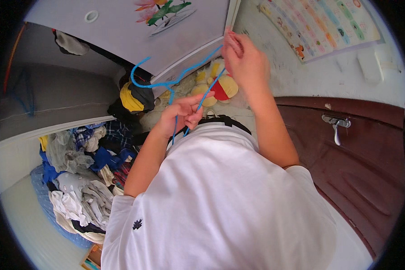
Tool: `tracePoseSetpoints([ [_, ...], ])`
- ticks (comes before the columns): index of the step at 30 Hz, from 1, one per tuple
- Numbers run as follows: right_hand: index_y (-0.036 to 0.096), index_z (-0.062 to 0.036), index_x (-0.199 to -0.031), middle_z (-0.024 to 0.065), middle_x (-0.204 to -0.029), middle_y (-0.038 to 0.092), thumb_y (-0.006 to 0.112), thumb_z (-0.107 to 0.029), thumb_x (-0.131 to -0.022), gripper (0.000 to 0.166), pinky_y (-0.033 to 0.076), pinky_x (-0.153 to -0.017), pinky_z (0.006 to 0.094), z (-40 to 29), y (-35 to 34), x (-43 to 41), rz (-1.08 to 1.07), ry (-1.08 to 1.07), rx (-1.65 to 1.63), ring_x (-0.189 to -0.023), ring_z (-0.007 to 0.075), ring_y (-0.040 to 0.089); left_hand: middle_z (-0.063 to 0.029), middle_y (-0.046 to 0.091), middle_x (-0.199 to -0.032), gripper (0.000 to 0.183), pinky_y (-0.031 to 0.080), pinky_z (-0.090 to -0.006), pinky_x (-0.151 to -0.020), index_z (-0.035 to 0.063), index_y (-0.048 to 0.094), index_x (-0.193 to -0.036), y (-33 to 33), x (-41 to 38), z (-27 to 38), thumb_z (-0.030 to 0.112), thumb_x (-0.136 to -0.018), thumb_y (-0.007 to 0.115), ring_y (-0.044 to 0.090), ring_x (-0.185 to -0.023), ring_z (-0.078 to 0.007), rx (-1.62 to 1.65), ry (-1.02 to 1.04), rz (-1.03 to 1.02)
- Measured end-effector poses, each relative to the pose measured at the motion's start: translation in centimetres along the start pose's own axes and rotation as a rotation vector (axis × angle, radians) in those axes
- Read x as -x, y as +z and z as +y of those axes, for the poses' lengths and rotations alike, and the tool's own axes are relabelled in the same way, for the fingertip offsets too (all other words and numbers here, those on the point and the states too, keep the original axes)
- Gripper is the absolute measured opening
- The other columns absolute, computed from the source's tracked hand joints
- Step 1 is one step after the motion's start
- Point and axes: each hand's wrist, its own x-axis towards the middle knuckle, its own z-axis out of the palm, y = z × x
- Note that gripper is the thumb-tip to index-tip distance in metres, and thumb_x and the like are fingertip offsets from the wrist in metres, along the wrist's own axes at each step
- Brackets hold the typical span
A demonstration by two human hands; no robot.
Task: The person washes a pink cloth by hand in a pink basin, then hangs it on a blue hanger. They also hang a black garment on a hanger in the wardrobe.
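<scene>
A blue cord (185,72) hangs in loose bends before me, its free end curling at the upper left. My left hand (184,113) is around the cord at waist height, with one strand running down past the palm and another crossing the fingers; the index finger points to the right. Higher and to the right, my right hand (244,59) is raised with its fingers closed on the cord, and two strands run from it down to the left. The fingertips of that hand are blurred. Both lower strands reach the front of my white T-shirt.
Heaped clothes (87,175) fill a compartment at the left. A white panel with a painted lotus (168,15) stands ahead. Plush toys (222,87) lie on the floor beyond my hands. At the right are a dark red door (351,162) with a metal handle (336,126) and a wall poster (324,27).
</scene>
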Motion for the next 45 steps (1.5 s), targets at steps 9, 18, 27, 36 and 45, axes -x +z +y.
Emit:
tracePoseSetpoints([
  [9,0.069,-0.0091,-0.114,0.0190,-0.089,0.073,0.066,-0.023,-0.095,0.024,0.057,-0.066,0.0497,-4.4,2.0,3.0,-0.222,-0.200,-0.156,-0.078,0.0397,0.071,-0.0011,0.043,-0.073,0.065,0.027,-0.0269,-0.054,0.0048,0.057,-0.138,-3.2,-2.0,-1.3,0.027,-0.078,0.049,0.035,-0.062,-0.0121,-0.093,0.002,0.070],
  [18,0.070,-0.0070,-0.112,0.0153,-0.080,0.073,0.064,-0.024,-0.097,0.023,0.056,-0.063,0.0449,-4.7,1.7,3.5,-0.260,-0.193,-0.215,-0.072,0.0365,0.071,-0.0003,0.040,-0.073,0.064,0.027,-0.0262,-0.053,0.0035,0.057,-0.135,-3.0,-2.5,-2.2,0.022,-0.075,0.047,0.033,-0.061,-0.0112,-0.040,-0.045,0.169],
  [27,0.071,-0.0053,-0.110,0.0142,-0.079,0.074,0.062,-0.031,-0.098,0.029,0.057,-0.067,0.0425,1.0,-0.2,-1.3,-0.053,0.036,-0.086,-0.071,0.0312,0.073,0.0012,0.038,-0.071,0.094,0.032,-0.0255,-0.054,-0.0019,0.039,-0.157,-0.5,-1.1,-0.8,0.029,-0.069,0.052,0.036,-0.060,-0.0115,-0.092,-0.007,0.012],
  [36,0.070,-0.0070,-0.114,0.0199,-0.089,0.074,0.061,-0.026,-0.094,0.029,0.056,-0.074,0.0481,1.1,0.4,-1.9,-0.151,0.200,-0.106,-0.084,0.0394,0.072,0.0019,0.038,-0.071,0.089,0.031,-0.0258,-0.055,-0.0006,0.043,-0.153,-0.6,-0.5,-0.9,0.026,-0.069,0.052,0.035,-0.061,-0.0111,-0.023,0.016,-0.079],
  [45,0.070,-0.0077,-0.116,0.0221,-0.095,0.072,0.063,-0.025,-0.094,0.029,0.056,-0.077,0.0508,-4.8,2.1,2.4,-0.422,-0.002,-0.185,-0.088,0.0432,0.070,0.0035,0.045,-0.073,0.022,0.026,-0.0258,-0.052,0.0110,0.061,-0.097,-3.4,-1.1,-2.1,0.026,-0.083,0.053,0.036,-0.062,-0.0099,-0.043,0.074,0.050],
])
